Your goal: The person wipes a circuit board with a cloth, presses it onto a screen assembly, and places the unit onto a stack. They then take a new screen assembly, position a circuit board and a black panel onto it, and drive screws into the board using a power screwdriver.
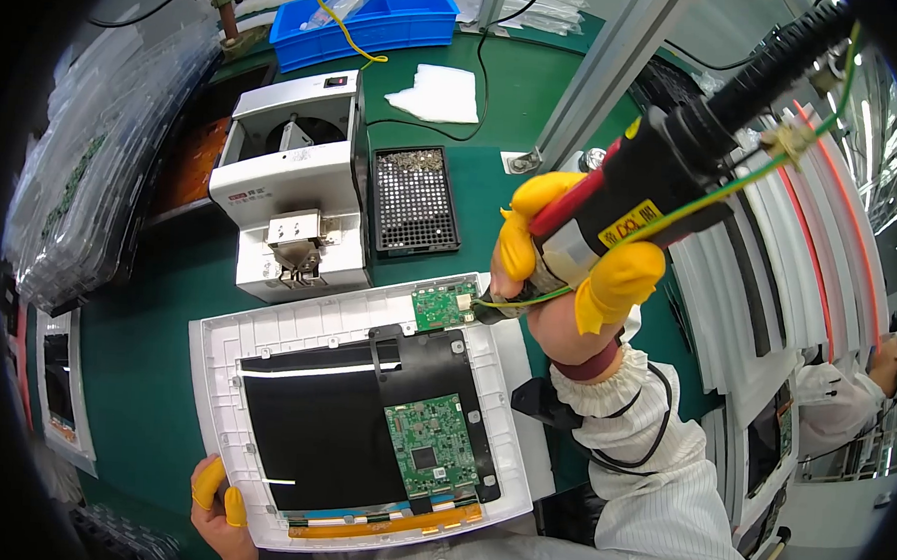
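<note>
A white plastic display housing (214,370) lies on the green bench, with a black panel (307,424) inside it. The larger green circuit board (431,447) sits on the panel, and a smaller green board (442,305) is at the top edge. My left hand (223,515), with yellow finger covers, grips the housing's lower-left corner. In my right hand (572,315), also in yellow finger covers, is a red-and-black electric screwdriver (664,169). The tool slants down leftward, its tip end near the small board; whether it touches a screw cannot be made out.
Behind the housing stand a white screw feeder (292,188) and a black perforated tray (415,203) of screws. Farther back are a white foam sheet (442,95), a blue bin (400,23) and a metal post (602,82). Stacked trays (83,164) flank the left, white panels (760,244) the right.
</note>
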